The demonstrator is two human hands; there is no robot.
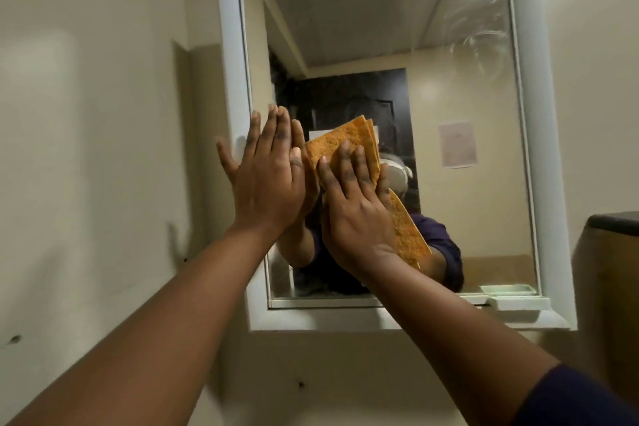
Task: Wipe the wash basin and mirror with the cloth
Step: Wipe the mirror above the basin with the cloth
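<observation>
Orange cloth sits pressed under your flat right hand, long axis along its fingers; left hand flat, empty, beside; streaked mirror above.

left hand raised and flat — right hand just beside it, also flat.

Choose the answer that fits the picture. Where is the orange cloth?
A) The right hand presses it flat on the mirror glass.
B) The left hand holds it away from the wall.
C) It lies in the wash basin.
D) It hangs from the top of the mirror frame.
A: the right hand presses the orange cloth flat against the mirror, and the left hand beside it holds nothing.
</observation>
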